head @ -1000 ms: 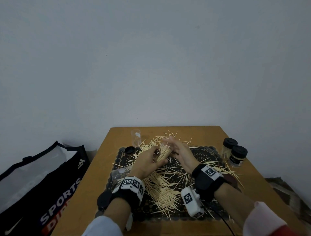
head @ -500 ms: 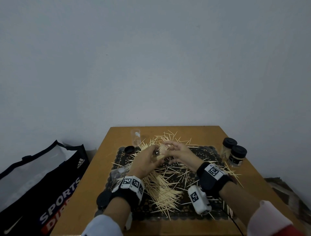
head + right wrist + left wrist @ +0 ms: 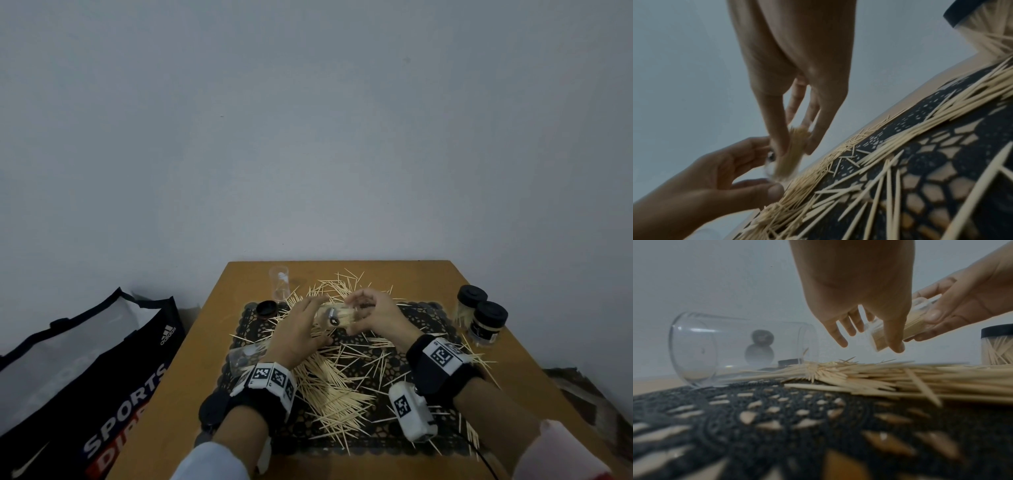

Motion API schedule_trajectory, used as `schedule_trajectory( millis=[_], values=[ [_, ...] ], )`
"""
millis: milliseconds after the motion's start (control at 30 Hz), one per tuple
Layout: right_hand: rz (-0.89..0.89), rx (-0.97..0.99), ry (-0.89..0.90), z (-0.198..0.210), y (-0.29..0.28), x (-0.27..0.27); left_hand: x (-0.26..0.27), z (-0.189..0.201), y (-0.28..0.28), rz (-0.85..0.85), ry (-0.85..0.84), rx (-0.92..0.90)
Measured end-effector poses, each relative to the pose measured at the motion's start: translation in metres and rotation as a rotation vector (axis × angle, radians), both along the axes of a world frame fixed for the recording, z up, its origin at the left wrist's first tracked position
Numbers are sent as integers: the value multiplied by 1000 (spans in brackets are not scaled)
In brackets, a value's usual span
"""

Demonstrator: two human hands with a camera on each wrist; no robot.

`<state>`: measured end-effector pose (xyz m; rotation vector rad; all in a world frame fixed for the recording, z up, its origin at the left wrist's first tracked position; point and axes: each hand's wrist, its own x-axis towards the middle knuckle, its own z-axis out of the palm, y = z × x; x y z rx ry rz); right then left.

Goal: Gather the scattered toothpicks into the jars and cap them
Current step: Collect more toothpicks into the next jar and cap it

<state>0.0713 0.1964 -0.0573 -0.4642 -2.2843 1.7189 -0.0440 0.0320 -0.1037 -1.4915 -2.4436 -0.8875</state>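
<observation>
At frame centre the right hand [image 3: 375,317] curls around a clear jar [image 3: 337,316] packed with toothpicks, tilted above the black mat [image 3: 424,320]; the left hand [image 3: 298,334], fingers loosely spread, has let go since half a second earlier

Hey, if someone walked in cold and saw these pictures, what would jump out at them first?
Probably the toothpicks strewn in heaps over the black lace mat on the wooden table. Next, the two hands above the mat's far half: the right hand holds a clear jar packed with toothpicks, tilted on its side, while the left hand hovers open at its mouth. Two black-capped jars stand at the right edge.
</observation>
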Motion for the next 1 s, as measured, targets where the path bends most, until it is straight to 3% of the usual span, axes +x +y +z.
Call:
schedule_trajectory(
  millis=[167,333,600,667,733,833,900,1000],
  values=[
    [98,-37,41,0,-5,2,-2,-3,3,-27,14,38],
    [181,-297,85,-1,-1,4,0,-1,2,-16,-7,96],
    [108,-143,58,-4,6,3,4,1,2,-48,-80,41],
    [22,-2,-12,-4,13,2,3,1,2,1,-85,38],
    [-4,299,-177,-6,25,4,2,0,3,24,-77,34],
    [139,711,-530,-10,36,9,2,0,3,30,-82,-5],
    [190,804,-609,-10,40,11,2,1,3,32,-80,-22],
    [182,865,-569,-9,44,14,3,3,3,31,-85,-33]
  ],
)
